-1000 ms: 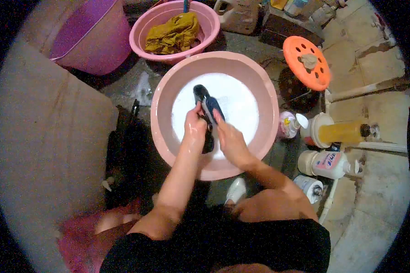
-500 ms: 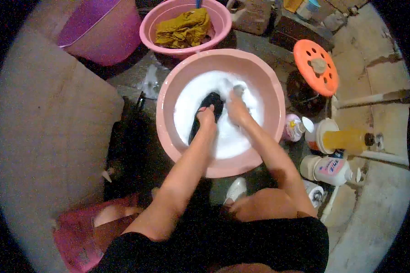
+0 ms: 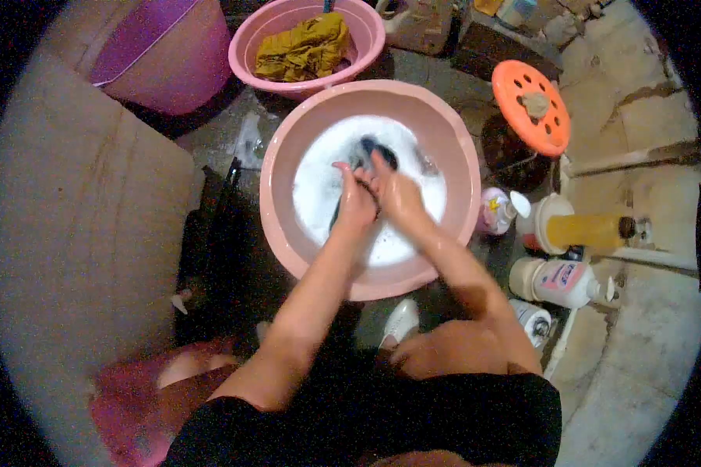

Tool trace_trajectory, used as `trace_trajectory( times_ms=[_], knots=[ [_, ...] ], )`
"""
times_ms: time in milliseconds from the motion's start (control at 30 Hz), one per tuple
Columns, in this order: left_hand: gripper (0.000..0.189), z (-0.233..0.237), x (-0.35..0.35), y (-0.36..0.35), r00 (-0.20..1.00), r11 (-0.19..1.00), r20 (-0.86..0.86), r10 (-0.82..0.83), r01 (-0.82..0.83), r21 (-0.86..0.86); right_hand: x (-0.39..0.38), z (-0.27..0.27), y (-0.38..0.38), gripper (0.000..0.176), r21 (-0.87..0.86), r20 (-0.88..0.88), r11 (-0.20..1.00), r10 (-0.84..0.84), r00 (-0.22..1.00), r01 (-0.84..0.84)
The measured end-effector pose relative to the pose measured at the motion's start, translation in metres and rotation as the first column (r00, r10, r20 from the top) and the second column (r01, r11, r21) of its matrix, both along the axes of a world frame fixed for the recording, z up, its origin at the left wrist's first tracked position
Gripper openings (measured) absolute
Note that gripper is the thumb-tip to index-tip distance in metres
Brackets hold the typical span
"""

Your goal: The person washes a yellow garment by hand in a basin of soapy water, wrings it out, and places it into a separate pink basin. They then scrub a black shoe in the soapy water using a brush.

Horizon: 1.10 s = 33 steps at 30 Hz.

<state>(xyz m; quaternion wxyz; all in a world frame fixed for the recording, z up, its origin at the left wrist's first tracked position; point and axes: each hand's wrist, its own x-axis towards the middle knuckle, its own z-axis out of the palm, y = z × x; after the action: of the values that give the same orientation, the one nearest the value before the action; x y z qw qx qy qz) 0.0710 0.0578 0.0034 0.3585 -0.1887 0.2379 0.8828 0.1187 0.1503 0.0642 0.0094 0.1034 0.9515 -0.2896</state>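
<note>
A pink basin (image 3: 276,233) of white suds stands in front of me, with dark wet cloth (image 3: 385,154) partly sunk in the foam. My left hand (image 3: 356,202) is closed round part of the cloth, its thumb sticking up. Close beside it, my right hand (image 3: 399,196) grips the cloth too, slightly smeared by motion. The two hands almost touch over the middle of the basin. Foam hides the cloth's lower part, so its exact kind does not show.
Behind stands a smaller pink tub (image 3: 241,58) with mustard-coloured cloth (image 3: 304,47), beside a purple bucket (image 3: 171,62). An orange perforated stool top (image 3: 514,82) is at right. Several bottles, including a white one (image 3: 566,283) and a yellow one (image 3: 584,231), line the wall.
My right hand has moved left and down from the foam onto the dark cloth, closer to my left hand. The cloth has shifted and now lies lower in the suds.
</note>
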Motion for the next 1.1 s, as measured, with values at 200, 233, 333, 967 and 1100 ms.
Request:
trace_trajectory(
  times_ms=[200, 233, 333, 967, 1100],
  knots=[
    [0.088, 0.032, 0.002, -0.007, 0.985, 0.999, 0.166, 0.043, -0.037, -0.039, 0.042, -0.022, -0.024, 0.042, 0.082, 0.013, 0.990, 0.116, 0.993, -0.116],
    [0.088, 0.014, -0.003, -0.002, 0.984, 0.998, 0.170, 0.051, -0.044, -0.044, 0.036, -0.013, -0.018, 0.042, 0.077, 0.017, 0.989, 0.123, 0.992, -0.124],
    [0.067, 0.044, 0.013, 0.016, 0.999, 0.982, -0.030, -0.017, 0.011, -0.186, -0.001, -0.001, 0.013, 0.037, -0.085, -0.046, 0.991, -0.108, 0.993, 0.104],
    [0.022, -0.030, -0.021, 0.010, 1.000, 1.000, 0.002, -0.001, 0.001, -0.024, 0.032, 0.015, 0.059, 0.046, 0.071, 0.226, 0.964, -0.265, 0.937, 0.256],
    [0.026, -0.044, -0.016, 0.026, 0.959, 0.727, -0.219, -0.178, -0.022, -0.686, 0.027, -0.012, 0.051, 0.047, 0.206, 0.339, 0.957, -0.266, 0.903, 0.204]
  ],
)
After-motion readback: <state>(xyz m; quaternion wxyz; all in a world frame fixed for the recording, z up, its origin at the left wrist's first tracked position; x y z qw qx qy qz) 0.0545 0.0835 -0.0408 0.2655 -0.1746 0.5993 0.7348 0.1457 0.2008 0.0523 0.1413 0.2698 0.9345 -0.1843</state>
